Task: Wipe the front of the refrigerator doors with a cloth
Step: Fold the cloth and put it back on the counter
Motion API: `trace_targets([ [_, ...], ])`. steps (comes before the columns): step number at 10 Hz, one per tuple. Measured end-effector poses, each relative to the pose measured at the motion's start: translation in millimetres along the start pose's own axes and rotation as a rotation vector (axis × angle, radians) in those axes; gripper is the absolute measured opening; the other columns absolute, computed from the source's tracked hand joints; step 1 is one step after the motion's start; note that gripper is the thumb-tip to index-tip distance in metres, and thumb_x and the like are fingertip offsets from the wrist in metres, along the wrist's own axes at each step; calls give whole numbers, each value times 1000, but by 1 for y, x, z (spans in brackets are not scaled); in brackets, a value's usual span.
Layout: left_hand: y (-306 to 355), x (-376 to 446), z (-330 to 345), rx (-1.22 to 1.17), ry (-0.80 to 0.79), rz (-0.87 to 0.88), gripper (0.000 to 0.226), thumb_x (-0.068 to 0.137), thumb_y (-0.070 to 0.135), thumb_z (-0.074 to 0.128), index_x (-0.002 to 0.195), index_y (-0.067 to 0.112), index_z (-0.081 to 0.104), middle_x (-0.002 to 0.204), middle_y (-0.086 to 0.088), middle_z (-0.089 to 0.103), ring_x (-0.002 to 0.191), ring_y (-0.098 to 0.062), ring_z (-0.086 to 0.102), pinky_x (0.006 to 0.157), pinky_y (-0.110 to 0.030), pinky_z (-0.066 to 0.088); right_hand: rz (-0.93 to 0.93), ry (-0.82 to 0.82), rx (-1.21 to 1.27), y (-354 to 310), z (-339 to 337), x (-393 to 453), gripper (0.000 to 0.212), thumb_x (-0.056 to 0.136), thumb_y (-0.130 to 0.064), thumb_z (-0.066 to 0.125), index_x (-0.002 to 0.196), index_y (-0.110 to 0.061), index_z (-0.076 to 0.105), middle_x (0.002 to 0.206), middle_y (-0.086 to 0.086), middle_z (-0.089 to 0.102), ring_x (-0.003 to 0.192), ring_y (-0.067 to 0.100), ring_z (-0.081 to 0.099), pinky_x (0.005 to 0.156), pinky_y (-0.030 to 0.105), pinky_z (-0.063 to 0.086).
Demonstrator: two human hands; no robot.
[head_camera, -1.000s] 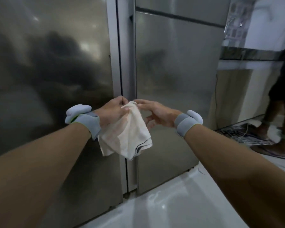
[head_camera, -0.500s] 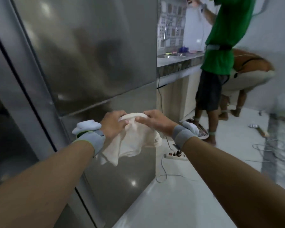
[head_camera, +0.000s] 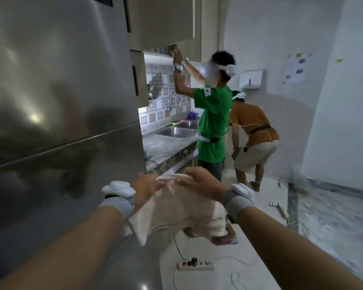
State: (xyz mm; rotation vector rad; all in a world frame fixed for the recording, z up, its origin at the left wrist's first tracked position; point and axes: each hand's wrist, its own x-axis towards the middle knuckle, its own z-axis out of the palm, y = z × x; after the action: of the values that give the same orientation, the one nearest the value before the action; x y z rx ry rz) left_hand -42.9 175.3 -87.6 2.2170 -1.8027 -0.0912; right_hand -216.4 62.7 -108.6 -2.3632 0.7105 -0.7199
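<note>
The steel refrigerator door [head_camera: 57, 84] fills the left of the view, with a seam across it at mid height. A cream cloth [head_camera: 176, 210] hangs in front of the door's right edge. My left hand [head_camera: 145, 188] grips the cloth's upper left corner. My right hand [head_camera: 199, 181] grips its top edge from the right. The cloth droops between my wrists, bunched along the top. Whether it touches the door is not clear. Both wrists wear grey bands with white pads.
A person in a green shirt [head_camera: 212, 122] stands at the kitchen counter [head_camera: 164, 147] reaching into an upper cabinet [head_camera: 161, 19]. Another person in orange [head_camera: 252, 132] bends over behind. A white power strip [head_camera: 195, 265] with cables lies on the floor.
The view has swung right and up, from the gap between the two doors past the right door's edge into the kitchen. Both hands stayed closed on the cloth.
</note>
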Motion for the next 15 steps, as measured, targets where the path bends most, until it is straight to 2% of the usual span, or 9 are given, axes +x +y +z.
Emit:
trace_targets([
  [1,27,35,-22,74,-29,1,117,62,83,-12,109,4,60,99,-10,64,108,-32,60,79,-32,39,-5,-25,-85,6,-37,32,29,91,-34,61,66,-25,49,70,-3,53,67,15,50,62,28,34],
  [2,29,64,-21,106,58,26,91,69,67,-9,109,15,53,119,-16,60,109,-30,57,81,-32,37,-16,-30,-116,16,-47,55,28,94,-31,57,69,-22,50,79,4,56,74,20,52,65,30,33],
  [4,18,144,-25,202,159,-48,29,97,30,38,117,10,38,105,-21,60,97,-38,58,76,-38,42,3,-41,-136,49,-59,130,29,95,-26,54,68,-26,45,83,5,54,77,19,48,68,28,32],
  [5,19,188,-30,216,204,-62,28,96,20,39,120,7,35,101,-22,63,91,-39,61,69,-37,38,-6,17,-83,69,-60,171,21,92,-23,57,74,-24,48,85,2,55,80,16,49,65,25,32],
  [6,13,230,-29,267,174,-141,54,99,20,33,146,2,13,118,-24,60,107,-38,58,92,-42,43,-76,21,-86,91,-55,216,8,93,-17,54,86,-15,56,91,9,61,86,17,51,70,25,31],
  [8,-5,284,-22,374,213,-294,35,94,11,43,128,1,41,113,-19,61,101,-35,62,79,-38,46,-162,-40,-19,120,-48,293,22,92,-28,59,85,-7,62,87,11,62,84,25,56,74,34,40],
  [10,-26,320,-14,363,243,-547,32,94,17,42,123,4,48,122,-18,59,109,-37,60,84,-40,47,-332,-219,103,142,-26,365,20,92,-25,60,73,-21,55,79,-4,57,74,12,51,60,8,33],
  [14,-17,318,-20,553,190,-998,37,99,3,28,114,5,61,122,-11,62,110,-29,61,70,-30,37,-656,-435,304,93,42,427,24,76,-39,49,70,-18,59,78,6,65,76,21,60,73,38,47],
  [15,-19,311,-30,537,220,-1082,38,99,1,25,117,3,59,124,-13,60,112,-29,60,72,-31,38,-709,-437,323,66,56,440,17,84,-18,56,67,-21,53,69,2,58,72,19,54,70,38,44],
])
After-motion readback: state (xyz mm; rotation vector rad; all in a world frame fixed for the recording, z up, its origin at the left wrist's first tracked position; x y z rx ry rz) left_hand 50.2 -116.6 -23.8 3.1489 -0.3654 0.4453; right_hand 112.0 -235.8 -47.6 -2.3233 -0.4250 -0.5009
